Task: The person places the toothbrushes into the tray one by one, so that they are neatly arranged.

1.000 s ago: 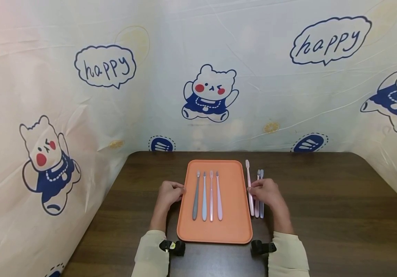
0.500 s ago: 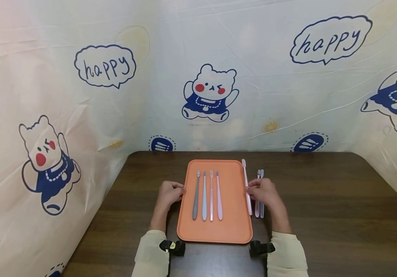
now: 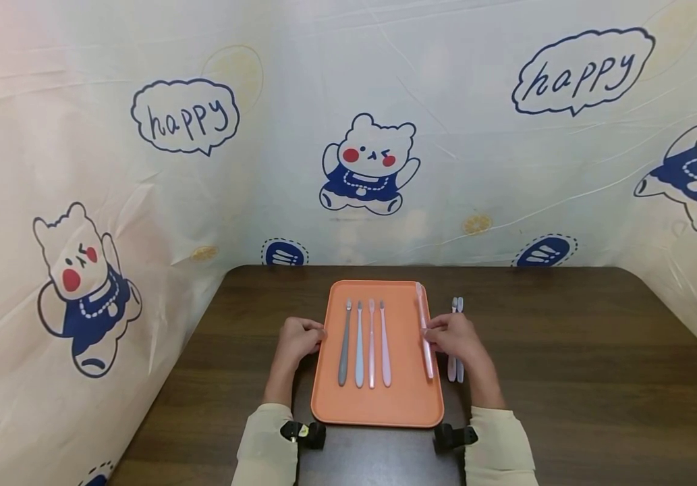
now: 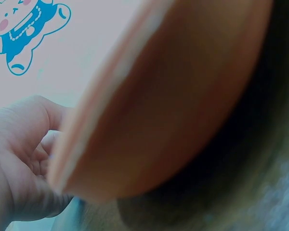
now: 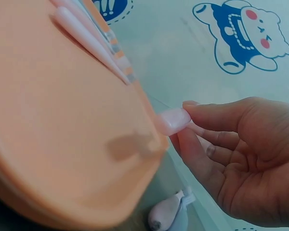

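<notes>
My right hand pinches a pink toothbrush between thumb and fingers, over the right side of the orange tray. In the right wrist view the rounded handle end of that toothbrush points toward the camera. My left hand grips the tray's left rim; in the left wrist view much of its grasp is behind the tray wall. On the tray lie a grey toothbrush, a light blue toothbrush, a pink toothbrush and a lilac toothbrush, side by side, heads pointing away.
Right of the tray, partly behind my right hand, a pinkish toothbrush and a bluish toothbrush lie close together on the dark wooden table. A printed cloth hangs along the table's back and sides.
My right hand has carried the pink toothbrush leftward from beside the tray, across its right rim, to above the tray. The left hand and the tray have stayed put.
</notes>
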Demonstrator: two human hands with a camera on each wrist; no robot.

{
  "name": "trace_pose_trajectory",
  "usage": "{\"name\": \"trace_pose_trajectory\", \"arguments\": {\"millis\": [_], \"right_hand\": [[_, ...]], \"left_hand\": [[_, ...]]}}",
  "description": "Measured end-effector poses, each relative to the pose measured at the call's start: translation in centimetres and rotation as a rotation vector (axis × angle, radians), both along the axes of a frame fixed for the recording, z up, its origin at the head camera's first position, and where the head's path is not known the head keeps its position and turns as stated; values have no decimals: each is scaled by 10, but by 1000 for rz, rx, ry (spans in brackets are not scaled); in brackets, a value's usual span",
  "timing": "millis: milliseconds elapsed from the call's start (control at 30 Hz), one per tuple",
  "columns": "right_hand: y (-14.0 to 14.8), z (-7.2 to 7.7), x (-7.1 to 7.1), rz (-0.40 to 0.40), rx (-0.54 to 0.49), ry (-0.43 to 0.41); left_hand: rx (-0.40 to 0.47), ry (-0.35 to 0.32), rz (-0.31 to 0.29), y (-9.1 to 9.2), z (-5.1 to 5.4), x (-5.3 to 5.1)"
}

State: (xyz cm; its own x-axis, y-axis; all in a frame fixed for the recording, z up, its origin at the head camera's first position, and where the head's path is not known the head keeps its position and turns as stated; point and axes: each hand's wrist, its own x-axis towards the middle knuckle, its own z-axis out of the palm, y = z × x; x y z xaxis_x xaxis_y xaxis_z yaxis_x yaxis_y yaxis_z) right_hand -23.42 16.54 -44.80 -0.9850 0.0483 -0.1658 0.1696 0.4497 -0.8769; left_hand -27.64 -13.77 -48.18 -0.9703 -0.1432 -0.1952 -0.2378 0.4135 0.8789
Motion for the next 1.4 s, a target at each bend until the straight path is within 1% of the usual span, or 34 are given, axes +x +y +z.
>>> {"name": "trace_pose_trajectory", "arguments": {"millis": [133,233,333,467,600,700,867,1100,1400], "right_hand": [[-5,0,-1,4,36,-2],[-8,-1,-2,6,46,6],[-11,-3,-3,24,58,18],[-15,-4,-3,32,51,6],[-18,-4,-1,20,32,-14],[-20,-4,-2,17,38,-19],[-21,-5,-2,7,40,-32],[-22,-7,-3,5,28,-33],[-24,-7,-3,22,0,-17]], "left_hand": [[0,0,-5,0,1,0],[3,5,-17,0,0,-1],[8,6,-25,0,0,-1],[6,6,-28,-1,0,-1],[3,-4,-17,0,0,-2],[1,-9,-8,0,0,-2],[-1,-5,-11,1,0,-2],[-5,-9,-6,1,0,-2],[-2,-16,-5,1,1,0]]}}
